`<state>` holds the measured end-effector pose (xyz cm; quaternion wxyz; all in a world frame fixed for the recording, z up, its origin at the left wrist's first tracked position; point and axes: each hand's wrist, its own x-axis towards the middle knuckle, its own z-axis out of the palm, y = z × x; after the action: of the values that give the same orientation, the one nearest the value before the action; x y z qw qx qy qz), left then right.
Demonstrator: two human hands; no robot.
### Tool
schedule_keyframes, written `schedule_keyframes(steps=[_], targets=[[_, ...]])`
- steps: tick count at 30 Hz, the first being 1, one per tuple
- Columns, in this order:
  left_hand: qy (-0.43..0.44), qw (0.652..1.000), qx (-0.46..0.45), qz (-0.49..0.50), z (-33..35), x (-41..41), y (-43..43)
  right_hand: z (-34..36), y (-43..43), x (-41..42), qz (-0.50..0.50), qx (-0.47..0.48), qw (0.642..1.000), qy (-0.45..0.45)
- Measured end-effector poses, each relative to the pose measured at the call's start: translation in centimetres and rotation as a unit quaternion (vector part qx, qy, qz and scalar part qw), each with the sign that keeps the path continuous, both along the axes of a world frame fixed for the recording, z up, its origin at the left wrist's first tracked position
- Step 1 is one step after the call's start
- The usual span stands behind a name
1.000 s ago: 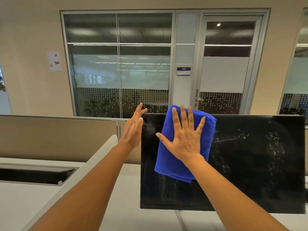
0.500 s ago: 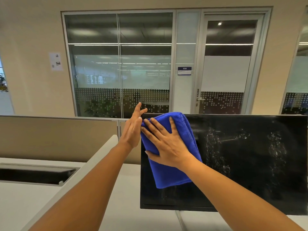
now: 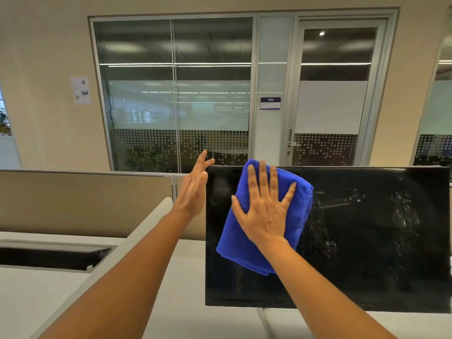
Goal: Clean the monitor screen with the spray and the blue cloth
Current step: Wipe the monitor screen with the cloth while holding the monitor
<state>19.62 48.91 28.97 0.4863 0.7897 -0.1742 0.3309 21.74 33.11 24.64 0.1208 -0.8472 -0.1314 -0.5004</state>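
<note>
Right hand flat on the cloth, fingers spread wide and pointing up, palm pressing it onto the screen. No pinch, just pressure. Cloth is folded, sits on the upper-left part of the screen, top edge at the bezel, bottom corner hanging past the wrist.

Left hand open, empty, edge-on against the monitor's left side near the top corner; looks like it's bracing the panel, though actual contact is hard to confirm from this angle.

Key relation: unwiped area lies to the right of the right hand. Spray droplets and streaks visible mid-screen just beside the cloth's right edge, and another patch well apart near the right end. Faint streaks below the cloth too. Screen's long axis runs left-right, so my read is the next strokes go rightward along it, right hand doing the work since it's the nearer one and already on the cloth.

Risk: panel pivots on its stand under sideways push if the left brace lets go.

Spray bottle not in view. Surface below the monitor is pale.
</note>
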Motion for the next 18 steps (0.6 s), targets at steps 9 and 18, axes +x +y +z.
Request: schedule_keyframes(steps=[9,18], targets=[[0.006,0.997,0.075,0.033,0.1,-1.1,-0.4,0.1,2.0,-0.2,0.091,-0.253,0.962,-0.039],[0.021,0.954,0.255,0.155,-0.1,-1.2,-0.4,-0.7,-5.2,0.8,0.044,-0.192,0.98,-0.032]])
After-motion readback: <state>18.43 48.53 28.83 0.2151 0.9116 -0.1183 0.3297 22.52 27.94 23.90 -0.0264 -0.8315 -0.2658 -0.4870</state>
